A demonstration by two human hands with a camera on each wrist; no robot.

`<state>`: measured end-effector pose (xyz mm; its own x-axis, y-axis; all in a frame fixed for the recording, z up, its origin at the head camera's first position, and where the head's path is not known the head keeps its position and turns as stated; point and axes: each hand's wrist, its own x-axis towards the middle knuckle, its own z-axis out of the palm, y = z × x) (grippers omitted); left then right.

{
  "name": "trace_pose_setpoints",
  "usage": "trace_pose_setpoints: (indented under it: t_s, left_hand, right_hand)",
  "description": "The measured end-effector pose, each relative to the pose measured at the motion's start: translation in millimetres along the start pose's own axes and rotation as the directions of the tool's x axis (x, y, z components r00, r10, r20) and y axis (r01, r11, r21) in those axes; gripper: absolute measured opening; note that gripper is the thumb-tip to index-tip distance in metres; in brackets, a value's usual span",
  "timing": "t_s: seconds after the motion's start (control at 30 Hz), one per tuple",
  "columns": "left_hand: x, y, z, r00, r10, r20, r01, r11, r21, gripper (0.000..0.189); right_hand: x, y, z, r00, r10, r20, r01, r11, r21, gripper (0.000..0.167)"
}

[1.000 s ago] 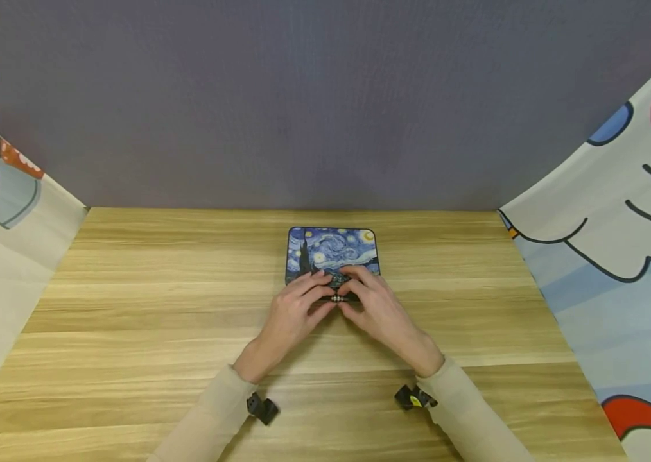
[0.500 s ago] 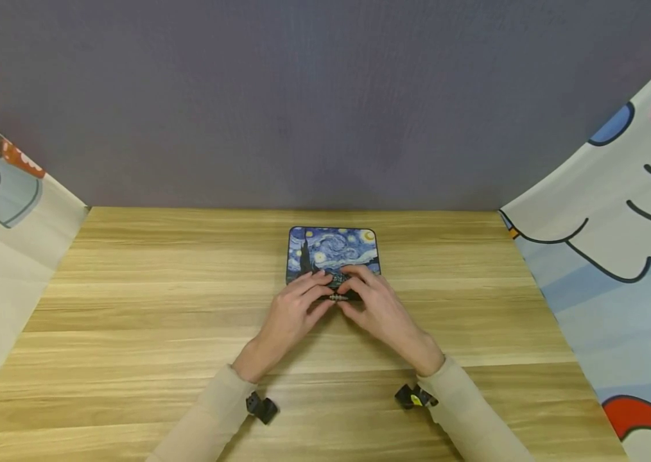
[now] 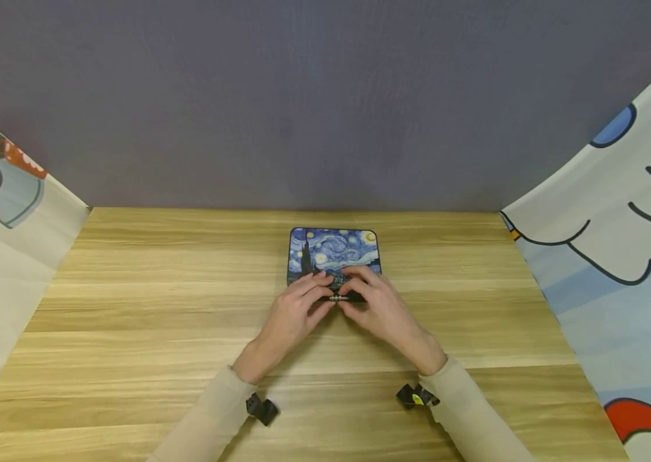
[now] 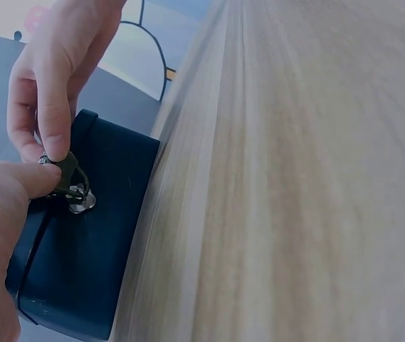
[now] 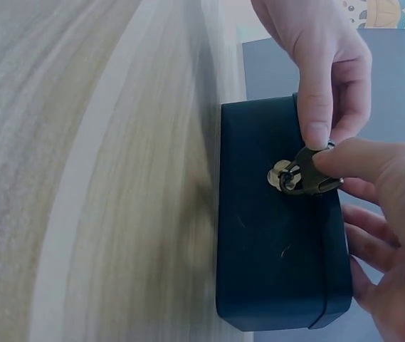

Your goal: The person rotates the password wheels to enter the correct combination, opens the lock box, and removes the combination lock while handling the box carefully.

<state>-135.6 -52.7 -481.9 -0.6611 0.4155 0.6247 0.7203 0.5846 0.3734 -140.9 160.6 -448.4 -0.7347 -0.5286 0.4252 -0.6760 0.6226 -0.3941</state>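
Observation:
A small dark bronze combination padlock (image 5: 318,178) hangs by its shackle from the silvery hasp (image 4: 82,205) on the front of a dark blue tin box (image 3: 334,251). The box's lid is down and carries a starry night painting. Between thumb and fingers, my left hand (image 3: 287,311) pinches one end of the padlock. The other end is pinched by my right hand (image 3: 386,311), whose thumb lies across the padlock's body in the right wrist view. A ridged silvery row shows between the two sets of fingertips. Fingers of both hands overlap the lid's near edge in the head view.
The box stands on a wood-grain table (image 3: 158,289), towards its far side. A grey panel (image 3: 302,102) rises behind the table. Printed cartoon curtains hang at the left (image 3: 8,256) and right (image 3: 620,256). Each sleeve carries a small black wrist camera.
The padlock's silvery row shows as a thinner strip in the head view than a second ago. Both hands and the box stay in place.

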Motion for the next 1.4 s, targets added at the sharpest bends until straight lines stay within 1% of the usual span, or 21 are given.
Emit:
trace_pose_setpoints:
  t_s: [0.17,0.4,0.67,1.03,1.4]
  left_hand:
    - [-0.3,0.8,0.4,1.000,0.005,-0.005,-0.005,1.000,-0.003,0.018]
    - [-2.0,0.2,1.5,1.000,0.012,-0.009,-0.012,1.000,0.001,0.018]
    - [-2.4,0.4,0.8,1.000,0.002,0.002,-0.002,1.000,0.001,0.018]
    - [-1.3,-0.6,2.0,1.000,0.019,-0.022,-0.019,1.000,0.008,0.018]
    - [-1.1,-1.1,2.2,1.000,0.016,-0.016,-0.016,1.000,0.009,0.018]
  right_hand:
    - [-1.2,4.4,2.4,1.000,-0.019,-0.008,0.019,0.999,0.026,0.019]
    - [-2.9,9.2,4.4,1.000,-0.013,0.008,0.012,0.998,0.059,0.021]
    - [-2.7,10.1,4.8,1.000,-0.015,0.009,0.014,0.998,0.067,0.020]
    - [-1.4,10.5,5.1,0.999,-0.031,-0.014,0.032,0.997,0.074,0.019]
    - [-1.1,10.2,4.4,0.999,-0.032,-0.015,0.033,0.997,0.072,0.019]
